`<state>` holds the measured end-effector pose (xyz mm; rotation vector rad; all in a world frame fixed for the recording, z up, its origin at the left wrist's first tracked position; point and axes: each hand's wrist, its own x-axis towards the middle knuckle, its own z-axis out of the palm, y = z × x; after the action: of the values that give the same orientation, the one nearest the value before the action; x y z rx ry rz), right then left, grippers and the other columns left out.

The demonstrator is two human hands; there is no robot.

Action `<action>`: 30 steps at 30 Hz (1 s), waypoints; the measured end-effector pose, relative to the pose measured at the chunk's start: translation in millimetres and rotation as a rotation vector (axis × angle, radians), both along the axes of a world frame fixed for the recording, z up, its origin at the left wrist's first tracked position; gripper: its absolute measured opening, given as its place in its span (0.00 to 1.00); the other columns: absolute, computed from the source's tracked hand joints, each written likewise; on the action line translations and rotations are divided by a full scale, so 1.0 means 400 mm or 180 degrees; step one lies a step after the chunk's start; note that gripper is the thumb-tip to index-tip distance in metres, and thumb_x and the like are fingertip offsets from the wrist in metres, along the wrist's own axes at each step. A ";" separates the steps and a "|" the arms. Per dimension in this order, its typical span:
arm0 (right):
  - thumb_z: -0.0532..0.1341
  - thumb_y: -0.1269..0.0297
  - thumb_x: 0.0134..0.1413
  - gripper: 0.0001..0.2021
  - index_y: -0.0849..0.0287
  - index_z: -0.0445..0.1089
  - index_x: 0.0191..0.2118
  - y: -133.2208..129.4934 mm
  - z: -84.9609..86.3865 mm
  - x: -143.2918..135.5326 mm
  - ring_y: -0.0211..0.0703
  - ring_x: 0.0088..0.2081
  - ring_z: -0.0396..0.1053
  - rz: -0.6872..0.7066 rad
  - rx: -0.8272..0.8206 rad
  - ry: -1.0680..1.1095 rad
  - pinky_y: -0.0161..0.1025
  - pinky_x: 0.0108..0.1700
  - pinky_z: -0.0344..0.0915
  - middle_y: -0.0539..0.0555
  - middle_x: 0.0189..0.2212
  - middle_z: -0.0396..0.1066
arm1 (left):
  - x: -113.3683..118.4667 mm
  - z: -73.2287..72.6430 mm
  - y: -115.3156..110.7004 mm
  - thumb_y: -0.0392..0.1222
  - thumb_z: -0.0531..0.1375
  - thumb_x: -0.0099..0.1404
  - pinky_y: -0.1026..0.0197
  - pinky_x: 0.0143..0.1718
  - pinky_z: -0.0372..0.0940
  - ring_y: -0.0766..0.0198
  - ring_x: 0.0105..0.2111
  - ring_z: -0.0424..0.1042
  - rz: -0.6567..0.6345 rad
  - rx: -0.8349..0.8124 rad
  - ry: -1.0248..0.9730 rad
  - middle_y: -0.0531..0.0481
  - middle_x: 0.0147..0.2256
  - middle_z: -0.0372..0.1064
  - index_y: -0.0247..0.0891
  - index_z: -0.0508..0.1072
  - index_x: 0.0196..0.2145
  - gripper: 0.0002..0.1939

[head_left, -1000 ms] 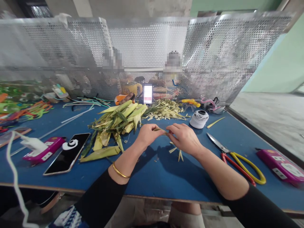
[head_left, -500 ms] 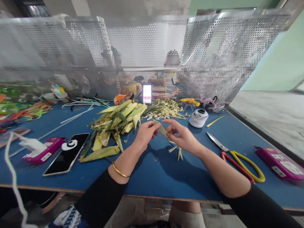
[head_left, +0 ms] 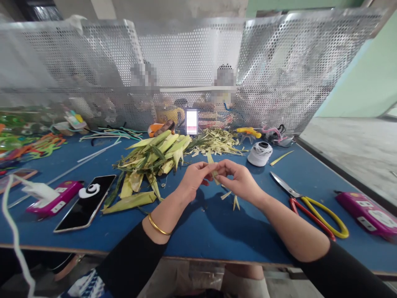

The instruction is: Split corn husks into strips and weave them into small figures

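Note:
A narrow strip of pale corn husk (head_left: 210, 158) is pinched between my two hands above the blue table (head_left: 198, 231). My left hand (head_left: 195, 178) grips it from the left with thumb and forefinger. My right hand (head_left: 234, 177) has its fingers closed on the same strip, touching the left fingertips. Part of the strip is hidden behind the fingers. Just left of my hands lies a pile of green-yellow corn husks (head_left: 155, 155). A heap of cut husk scraps (head_left: 217, 141) is beyond them, and a few small slivers (head_left: 236, 203) rest beneath my right hand.
Right of my hands are a white spool of cord (head_left: 259, 155), scissors with red and yellow handles (head_left: 325, 217) and a purple box (head_left: 366, 213). A phone (head_left: 87, 205) and a purple power strip (head_left: 56, 200) lie left. A perforated metal screen (head_left: 192, 54) stands behind.
My hands have come together on the husk strip. Its top now points up more steeply, and my right forefinger has curled in from being stretched out.

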<state>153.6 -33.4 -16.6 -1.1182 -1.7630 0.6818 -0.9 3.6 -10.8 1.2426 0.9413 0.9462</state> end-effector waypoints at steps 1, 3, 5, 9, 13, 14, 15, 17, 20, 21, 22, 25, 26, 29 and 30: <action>0.58 0.66 0.51 0.07 0.58 0.66 0.38 0.002 -0.003 0.000 0.37 0.28 0.69 -0.0079 0.0008 -0.0009 0.36 0.32 0.65 0.48 0.25 0.73 | 0.001 0.000 -0.002 0.58 0.68 0.47 0.66 0.23 0.57 0.68 0.23 0.64 -0.0031 0.0006 0.0038 0.53 0.21 0.64 0.36 0.68 0.23 0.22; 0.57 0.66 0.51 0.08 0.57 0.63 0.39 0.005 -0.007 0.002 0.37 0.26 0.69 -0.0230 0.0005 -0.0055 0.37 0.32 0.65 0.47 0.23 0.72 | 0.002 -0.002 -0.001 0.57 0.68 0.47 0.66 0.23 0.58 0.68 0.23 0.65 -0.0001 0.0022 0.0120 0.53 0.21 0.65 0.36 0.69 0.23 0.21; 0.56 0.67 0.51 0.09 0.56 0.62 0.40 0.006 -0.008 0.004 0.38 0.25 0.68 -0.0367 0.0013 -0.0155 0.37 0.32 0.65 0.46 0.23 0.72 | 0.003 -0.005 0.002 0.56 0.67 0.49 0.65 0.23 0.58 0.68 0.23 0.65 0.0075 0.0086 0.0224 0.52 0.21 0.66 0.36 0.69 0.23 0.19; 0.55 0.67 0.52 0.09 0.55 0.61 0.41 -0.001 -0.002 0.005 0.39 0.29 0.71 -0.0559 0.0156 -0.0457 0.36 0.30 0.63 0.49 0.27 0.74 | 0.004 -0.010 0.006 0.52 0.66 0.51 0.65 0.22 0.56 0.70 0.19 0.61 0.0256 0.0362 0.0438 0.55 0.17 0.63 0.37 0.66 0.19 0.18; 0.57 0.64 0.53 0.08 0.56 0.62 0.40 -0.011 -0.002 -0.001 0.41 0.31 0.72 -0.0741 0.0384 -0.0861 0.36 0.31 0.62 0.51 0.30 0.75 | 0.009 -0.018 0.001 0.48 0.65 0.52 0.65 0.22 0.55 0.69 0.18 0.59 0.0391 0.0505 0.0563 0.56 0.15 0.61 0.38 0.65 0.18 0.16; 0.57 0.64 0.54 0.07 0.56 0.62 0.39 -0.012 -0.004 -0.003 0.42 0.32 0.72 -0.0808 0.0508 -0.1054 0.36 0.32 0.62 0.52 0.30 0.75 | 0.010 -0.020 0.000 0.48 0.64 0.53 0.65 0.22 0.55 0.69 0.18 0.60 0.0400 0.0505 0.0578 0.55 0.15 0.61 0.38 0.65 0.18 0.15; 0.57 0.64 0.54 0.06 0.56 0.62 0.39 -0.013 -0.008 -0.004 0.43 0.32 0.72 -0.0885 0.0636 -0.1254 0.37 0.33 0.62 0.52 0.31 0.74 | 0.012 -0.022 -0.002 0.48 0.64 0.53 0.65 0.22 0.56 0.69 0.18 0.60 0.0395 0.0491 0.0587 0.55 0.16 0.62 0.38 0.65 0.18 0.15; 0.56 0.65 0.55 0.03 0.56 0.63 0.36 -0.012 -0.016 -0.005 0.44 0.32 0.72 -0.1011 0.0813 -0.1597 0.37 0.33 0.60 0.53 0.31 0.74 | 0.015 -0.025 -0.005 0.48 0.64 0.53 0.65 0.21 0.56 0.69 0.18 0.60 0.0374 0.0456 0.0587 0.55 0.17 0.63 0.38 0.65 0.19 0.15; 0.54 0.66 0.57 0.04 0.56 0.64 0.32 -0.010 -0.024 -0.005 0.41 0.27 0.69 -0.1094 0.0886 -0.1863 0.37 0.31 0.57 0.53 0.29 0.74 | 0.018 -0.026 -0.006 0.50 0.63 0.53 0.65 0.21 0.55 0.69 0.18 0.60 0.0379 0.0520 0.0574 0.56 0.17 0.62 0.39 0.65 0.19 0.16; 0.54 0.66 0.58 0.05 0.56 0.65 0.32 -0.010 -0.025 -0.005 0.40 0.26 0.68 -0.1095 0.0913 -0.1906 0.37 0.30 0.56 0.53 0.28 0.74 | 0.018 -0.026 -0.005 0.51 0.63 0.54 0.65 0.21 0.55 0.69 0.18 0.60 0.0406 0.0575 0.0593 0.56 0.17 0.62 0.39 0.65 0.19 0.16; 0.53 0.66 0.58 0.06 0.56 0.65 0.32 -0.010 -0.025 -0.005 0.40 0.26 0.67 -0.1092 0.0944 -0.1935 0.37 0.30 0.55 0.53 0.28 0.74 | 0.017 -0.027 -0.004 0.51 0.63 0.54 0.65 0.22 0.55 0.69 0.18 0.60 0.0445 0.0638 0.0635 0.56 0.17 0.62 0.39 0.65 0.19 0.16; 0.53 0.66 0.58 0.06 0.57 0.67 0.32 -0.011 -0.024 -0.005 0.40 0.26 0.66 -0.1097 0.0969 -0.1961 0.36 0.30 0.54 0.53 0.28 0.74 | 0.014 -0.030 0.000 0.51 0.63 0.54 0.64 0.23 0.55 0.68 0.19 0.60 0.0581 0.0847 0.0868 0.55 0.16 0.62 0.39 0.65 0.18 0.17; 0.53 0.67 0.57 0.06 0.57 0.67 0.32 -0.011 -0.023 -0.005 0.40 0.26 0.66 -0.1098 0.0932 -0.1961 0.36 0.30 0.54 0.53 0.29 0.74 | 0.013 -0.031 0.001 0.50 0.62 0.54 0.64 0.23 0.55 0.68 0.20 0.60 0.0605 0.0911 0.0946 0.55 0.16 0.62 0.39 0.65 0.18 0.17; 0.54 0.69 0.55 0.06 0.57 0.67 0.32 -0.010 -0.021 -0.002 0.39 0.26 0.67 -0.1070 0.0781 -0.1922 0.35 0.29 0.55 0.52 0.28 0.74 | 0.012 -0.034 0.002 0.51 0.62 0.55 0.64 0.23 0.54 0.68 0.19 0.59 0.0594 0.1025 0.1050 0.56 0.16 0.61 0.39 0.64 0.18 0.17; 0.54 0.69 0.55 0.05 0.57 0.67 0.33 -0.009 -0.020 -0.001 0.39 0.26 0.67 -0.1067 0.0750 -0.1892 0.35 0.29 0.55 0.52 0.28 0.74 | 0.012 -0.035 0.002 0.51 0.62 0.55 0.64 0.23 0.54 0.68 0.19 0.58 0.0567 0.1032 0.1044 0.56 0.16 0.61 0.39 0.65 0.18 0.17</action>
<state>153.1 -37.1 -24.6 -1.4993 -1.9982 -0.0798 3.8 4.4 -24.9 1.6438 1.2035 1.0846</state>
